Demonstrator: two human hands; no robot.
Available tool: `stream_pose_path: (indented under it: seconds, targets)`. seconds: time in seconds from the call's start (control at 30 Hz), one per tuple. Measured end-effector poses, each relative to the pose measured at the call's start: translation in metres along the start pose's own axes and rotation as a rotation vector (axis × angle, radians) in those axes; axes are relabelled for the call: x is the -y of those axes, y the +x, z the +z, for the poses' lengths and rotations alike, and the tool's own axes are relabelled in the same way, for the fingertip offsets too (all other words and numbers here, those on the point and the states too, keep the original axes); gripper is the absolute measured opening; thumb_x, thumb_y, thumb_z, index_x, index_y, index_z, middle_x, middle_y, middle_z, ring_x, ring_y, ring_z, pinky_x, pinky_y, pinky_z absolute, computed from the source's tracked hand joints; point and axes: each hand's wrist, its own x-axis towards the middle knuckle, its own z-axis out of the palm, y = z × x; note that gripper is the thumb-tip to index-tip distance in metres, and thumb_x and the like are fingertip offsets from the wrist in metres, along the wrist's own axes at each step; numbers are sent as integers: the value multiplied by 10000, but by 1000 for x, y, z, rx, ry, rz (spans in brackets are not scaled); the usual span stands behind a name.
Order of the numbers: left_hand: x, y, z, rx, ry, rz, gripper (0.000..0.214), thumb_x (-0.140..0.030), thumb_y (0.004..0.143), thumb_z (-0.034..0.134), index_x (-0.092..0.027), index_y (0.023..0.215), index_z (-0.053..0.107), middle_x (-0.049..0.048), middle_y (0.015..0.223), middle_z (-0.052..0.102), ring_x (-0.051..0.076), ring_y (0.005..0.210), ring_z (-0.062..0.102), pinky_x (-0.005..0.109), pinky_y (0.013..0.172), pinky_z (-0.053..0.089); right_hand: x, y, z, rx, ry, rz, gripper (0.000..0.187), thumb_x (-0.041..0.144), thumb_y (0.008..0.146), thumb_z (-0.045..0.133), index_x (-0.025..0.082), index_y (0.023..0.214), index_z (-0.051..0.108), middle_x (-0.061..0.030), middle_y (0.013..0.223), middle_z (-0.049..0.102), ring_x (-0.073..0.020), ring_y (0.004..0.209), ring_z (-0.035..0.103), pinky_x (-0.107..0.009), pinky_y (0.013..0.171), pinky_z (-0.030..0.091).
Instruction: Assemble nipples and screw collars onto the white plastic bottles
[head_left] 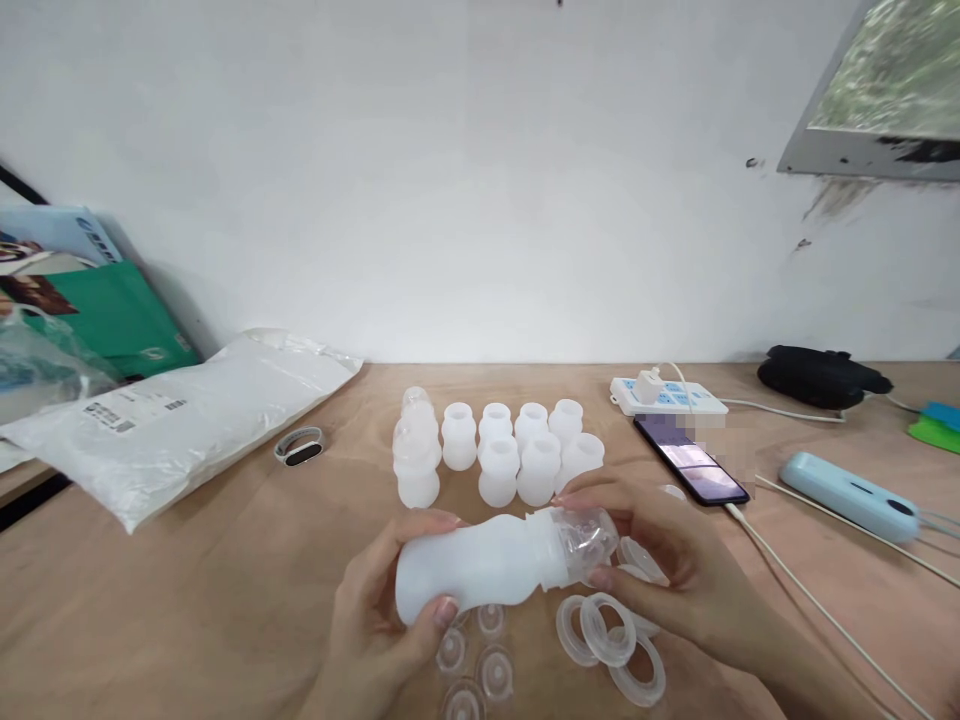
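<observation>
**Bottle held sideways over table**

Left hand [375, 610] grips the base of a white bottle [487, 562], fingers wrapped around it. Right hand [667, 565] pinches the clear cap [583, 538] at its neck. Bottle lies horizontal just above the table [187, 600]. Loose rings [607, 630] sit below; more bottles [499, 445] stand behind.

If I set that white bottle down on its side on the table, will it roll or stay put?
The white bottle looks round and smooth, so on its side it may well roll. Its waisted middle might curve its path. It seems empty and translucent, so probably light; the loose rings nearby might stop it.
</observation>
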Motion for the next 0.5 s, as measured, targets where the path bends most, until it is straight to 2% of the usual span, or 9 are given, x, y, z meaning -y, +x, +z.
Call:
stream_pose_path:
  seconds: [0.17,0.33,0.5]
  targets:
    - [-6,3,5,-22,-15,-7,245,-455,888,701,-277,1047,647,16,894,714,187,669,693,228,520,565,-2,-1,13,-39,-20,-23,347,190,815,793,325,1122,706,-39,1061,679,-201,877,682,-283,664,559]
    - [-10,4,6,-85,-21,0,257,-487,883,711,-280,1017,638,24,938,673,196,728,705,242,556,597,-9,0,26,-120,21,-98,304,274,813,823,311,1099,725,-36,953,690,-194,825,685,-283,652,553]
    - [-10,-4,5,-37,-57,-38,231,-460,906,695,-303,1057,617,24,983,650,205,797,706,265,624,624,-8,3,30,-147,34,-145,271,313,825,817,309,1085,741,-41,920,700,-185,776,678,-284,632,551]
